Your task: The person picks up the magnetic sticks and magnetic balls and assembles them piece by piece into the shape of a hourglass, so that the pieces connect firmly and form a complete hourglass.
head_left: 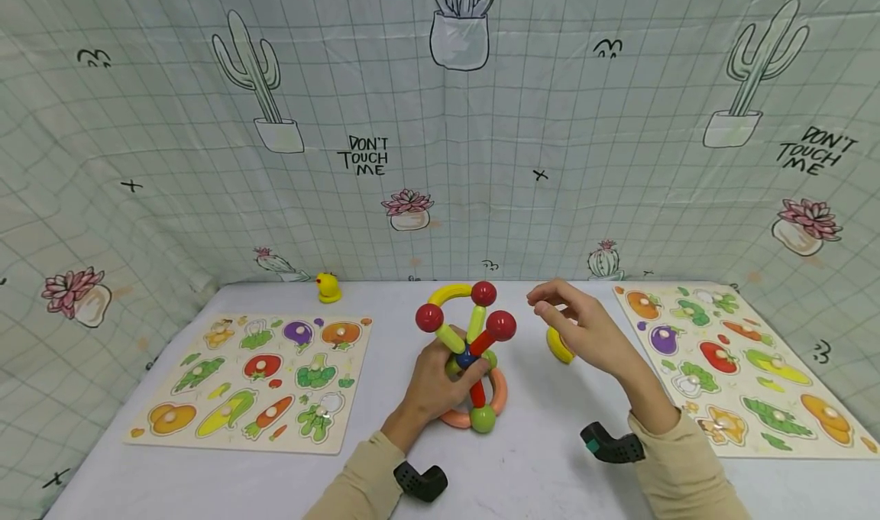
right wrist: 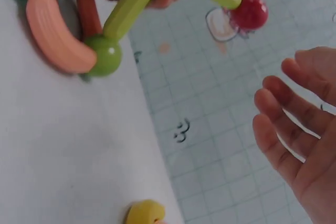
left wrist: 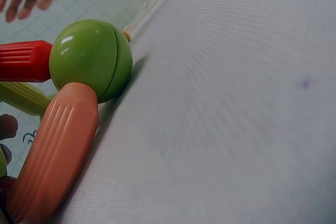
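My left hand (head_left: 440,379) grips a toy structure of balls and rods around its middle, beside the blue ball (head_left: 467,358). Yellow-green rods (head_left: 451,339) and a red rod fan upward to red balls (head_left: 500,326), two of them joined by a yellow curved rod (head_left: 448,294). Below, a red rod (left wrist: 23,61) meets a green ball (left wrist: 90,59) low over the table, where salmon curved rods (right wrist: 58,32) form a ring. My right hand (head_left: 580,323) is raised to the right of the structure, fingers loosely bent and holding nothing. A yellow curved piece (head_left: 558,346) lies partly behind it.
Vegetable puzzle boards lie on the white table, one left (head_left: 241,382) and one right (head_left: 749,367). A yellow toy duck (head_left: 328,288) sits at the back left. A patterned cloth (head_left: 481,146) rises behind the table.
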